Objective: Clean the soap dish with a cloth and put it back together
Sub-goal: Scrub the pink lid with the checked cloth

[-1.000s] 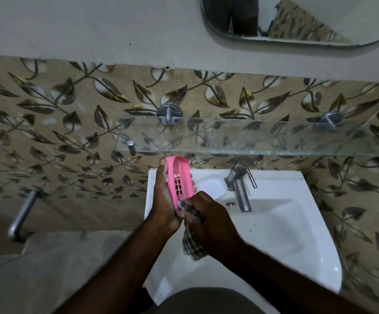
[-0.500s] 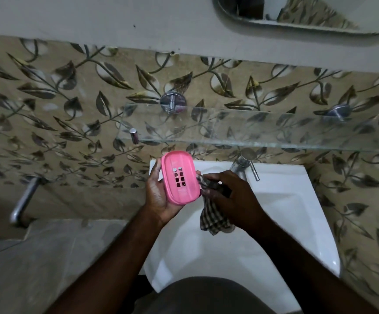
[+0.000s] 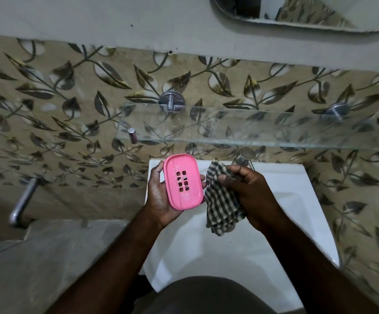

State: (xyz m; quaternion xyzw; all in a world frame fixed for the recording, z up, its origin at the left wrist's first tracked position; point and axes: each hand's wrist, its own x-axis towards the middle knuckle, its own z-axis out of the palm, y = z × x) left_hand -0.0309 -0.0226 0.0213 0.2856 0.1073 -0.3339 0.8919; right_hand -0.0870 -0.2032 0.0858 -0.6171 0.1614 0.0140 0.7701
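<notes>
We hold the pink soap dish (image 3: 182, 181) over the rear left part of the sink (image 3: 206, 257), clear of the basin. Its long axis runs from the wall toward the body, with the near end turned slightly to the right. Its slotted face is turned up toward the camera. The left hand (image 3: 161, 196) cradles the dish from below, with the thumb on the left edge and the fingers (image 3: 203, 177) curled round the right edge. Behind the work area stands the leaf-patterned tiled wall (image 3: 59, 98), with a plain grey band above it. The white sink is mounted against this wall. A glass shelf (image 3: 252, 128) spans the wall above the sink on round metal brackets (image 3: 171, 102). The lower edge of a mirror (image 3: 297, 12) shows at top right. A metal pipe (image 3: 24, 199) projects from the wall at lower left. The right hand (image 3: 249, 196) grips a checked cloth (image 3: 221, 207), fingers closed on its upper part, and the rest hangs free. The cloth lies just beside the right edge of the dish; we cannot tell whether they touch. The right hand and the cloth hide most of the tap (image 3: 244, 156).
</notes>
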